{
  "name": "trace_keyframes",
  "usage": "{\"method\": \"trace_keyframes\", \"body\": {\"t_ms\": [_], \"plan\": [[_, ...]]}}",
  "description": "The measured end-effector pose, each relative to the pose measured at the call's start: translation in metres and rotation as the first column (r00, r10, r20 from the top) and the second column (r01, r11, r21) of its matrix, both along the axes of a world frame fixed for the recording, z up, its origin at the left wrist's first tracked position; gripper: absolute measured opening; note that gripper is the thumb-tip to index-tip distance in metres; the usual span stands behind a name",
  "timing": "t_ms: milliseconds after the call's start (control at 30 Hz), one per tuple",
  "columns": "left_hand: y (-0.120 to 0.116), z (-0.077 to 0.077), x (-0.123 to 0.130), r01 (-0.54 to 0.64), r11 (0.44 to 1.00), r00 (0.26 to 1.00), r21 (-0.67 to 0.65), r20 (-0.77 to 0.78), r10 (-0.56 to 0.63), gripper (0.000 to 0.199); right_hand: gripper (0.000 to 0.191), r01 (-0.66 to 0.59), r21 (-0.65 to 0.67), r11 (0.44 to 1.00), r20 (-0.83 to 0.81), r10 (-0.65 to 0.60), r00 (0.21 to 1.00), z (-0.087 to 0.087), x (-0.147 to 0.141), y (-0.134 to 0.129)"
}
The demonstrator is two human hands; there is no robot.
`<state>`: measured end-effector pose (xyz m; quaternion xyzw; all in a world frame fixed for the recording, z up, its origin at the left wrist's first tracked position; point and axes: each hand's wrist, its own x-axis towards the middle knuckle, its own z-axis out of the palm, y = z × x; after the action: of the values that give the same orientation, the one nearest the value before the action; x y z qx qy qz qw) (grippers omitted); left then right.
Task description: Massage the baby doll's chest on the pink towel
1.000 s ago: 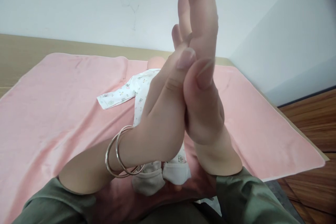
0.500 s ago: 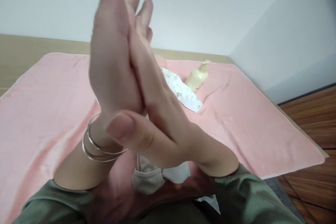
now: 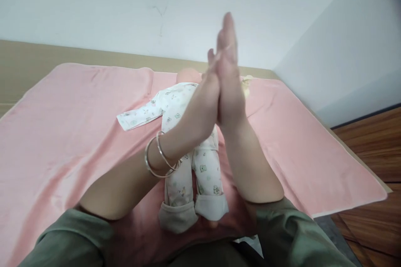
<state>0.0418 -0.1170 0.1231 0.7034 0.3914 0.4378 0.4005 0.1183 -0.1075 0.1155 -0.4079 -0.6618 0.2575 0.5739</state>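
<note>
My left hand [image 3: 203, 108], with two thin bangles [image 3: 159, 156] on its wrist, is laid palm to palm against my right hand [image 3: 231, 91]. Both have their fingers stretched out and pointing up and away; some blur softens the fingertips. Nothing shows between the palms. Beneath them a baby-sized figure, apparently a doll, lies in a white printed baby suit [image 3: 171, 110] with cuffed trouser legs [image 3: 208, 171]. Its rounded head [image 3: 188, 76] points to the far side. My hands and forearms hide its right-hand sleeve and part of its body.
A pink blanket [image 3: 78, 104] covers the wooden table [image 3: 19, 58]. Behind my right hand, a cream pump bottle [image 3: 247, 83] is mostly hidden. A white wall [image 3: 78, 16] rises behind the table, and dark wood panels [image 3: 372, 150] stand at the right.
My joined hands have moved away from the camera and to the right. They have turned against each other, so the figure's suit and left-hand sleeve now show while the bottle is mostly covered.
</note>
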Motion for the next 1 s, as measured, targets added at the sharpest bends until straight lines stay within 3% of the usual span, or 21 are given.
{"method": "trace_keyframes", "body": {"t_ms": [67, 167, 233, 367, 467, 633, 800, 1000], "plan": [[-0.004, -0.008, 0.006, 0.083, 0.996, 0.996, 0.038, 0.009, -0.084, 0.061, 0.082, 0.112, 0.053, 0.992, -0.128, -0.105, 0.986, -0.008, 0.019, 0.017], [0.001, -0.017, 0.009, 0.131, 0.991, 0.991, 0.002, 0.012, -0.131, 0.066, 0.081, 0.141, -0.014, 0.990, -0.108, -0.142, 0.984, -0.025, 0.034, 0.038], [0.011, -0.019, 0.008, 0.103, 0.994, 0.994, -0.039, 0.053, -0.101, 0.066, 0.082, 0.130, -0.040, 0.991, -0.092, -0.134, 0.987, -0.034, 0.027, 0.043], [0.040, -0.022, -0.003, 0.022, 0.995, 0.982, -0.094, 0.190, -0.004, 0.060, 0.080, 0.043, -0.047, 0.998, -0.078, -0.046, 0.996, -0.036, -0.008, 0.028], [0.057, -0.024, -0.014, -0.014, 0.993, 0.970, -0.118, 0.241, 0.043, 0.058, 0.078, -0.082, -0.050, 0.995, -0.006, 0.082, 0.997, -0.030, -0.015, 0.020], [0.071, -0.036, -0.018, -0.171, 0.985, 0.976, -0.009, 0.137, 0.171, 0.046, 0.054, -0.119, -0.083, 0.989, 0.047, 0.124, 0.991, -0.040, 0.005, 0.041], [0.094, -0.055, -0.015, -0.225, 0.968, 0.974, -0.109, -0.051, 0.221, 0.041, 0.044, 0.006, -0.221, 0.975, 0.059, 0.007, 0.998, -0.070, 0.009, 0.062], [0.116, -0.081, -0.020, -0.299, 0.954, 0.929, 0.016, -0.226, 0.295, 0.033, 0.043, 0.192, -0.072, 0.979, 0.274, -0.165, 0.947, -0.098, 0.012, 0.077]]}}
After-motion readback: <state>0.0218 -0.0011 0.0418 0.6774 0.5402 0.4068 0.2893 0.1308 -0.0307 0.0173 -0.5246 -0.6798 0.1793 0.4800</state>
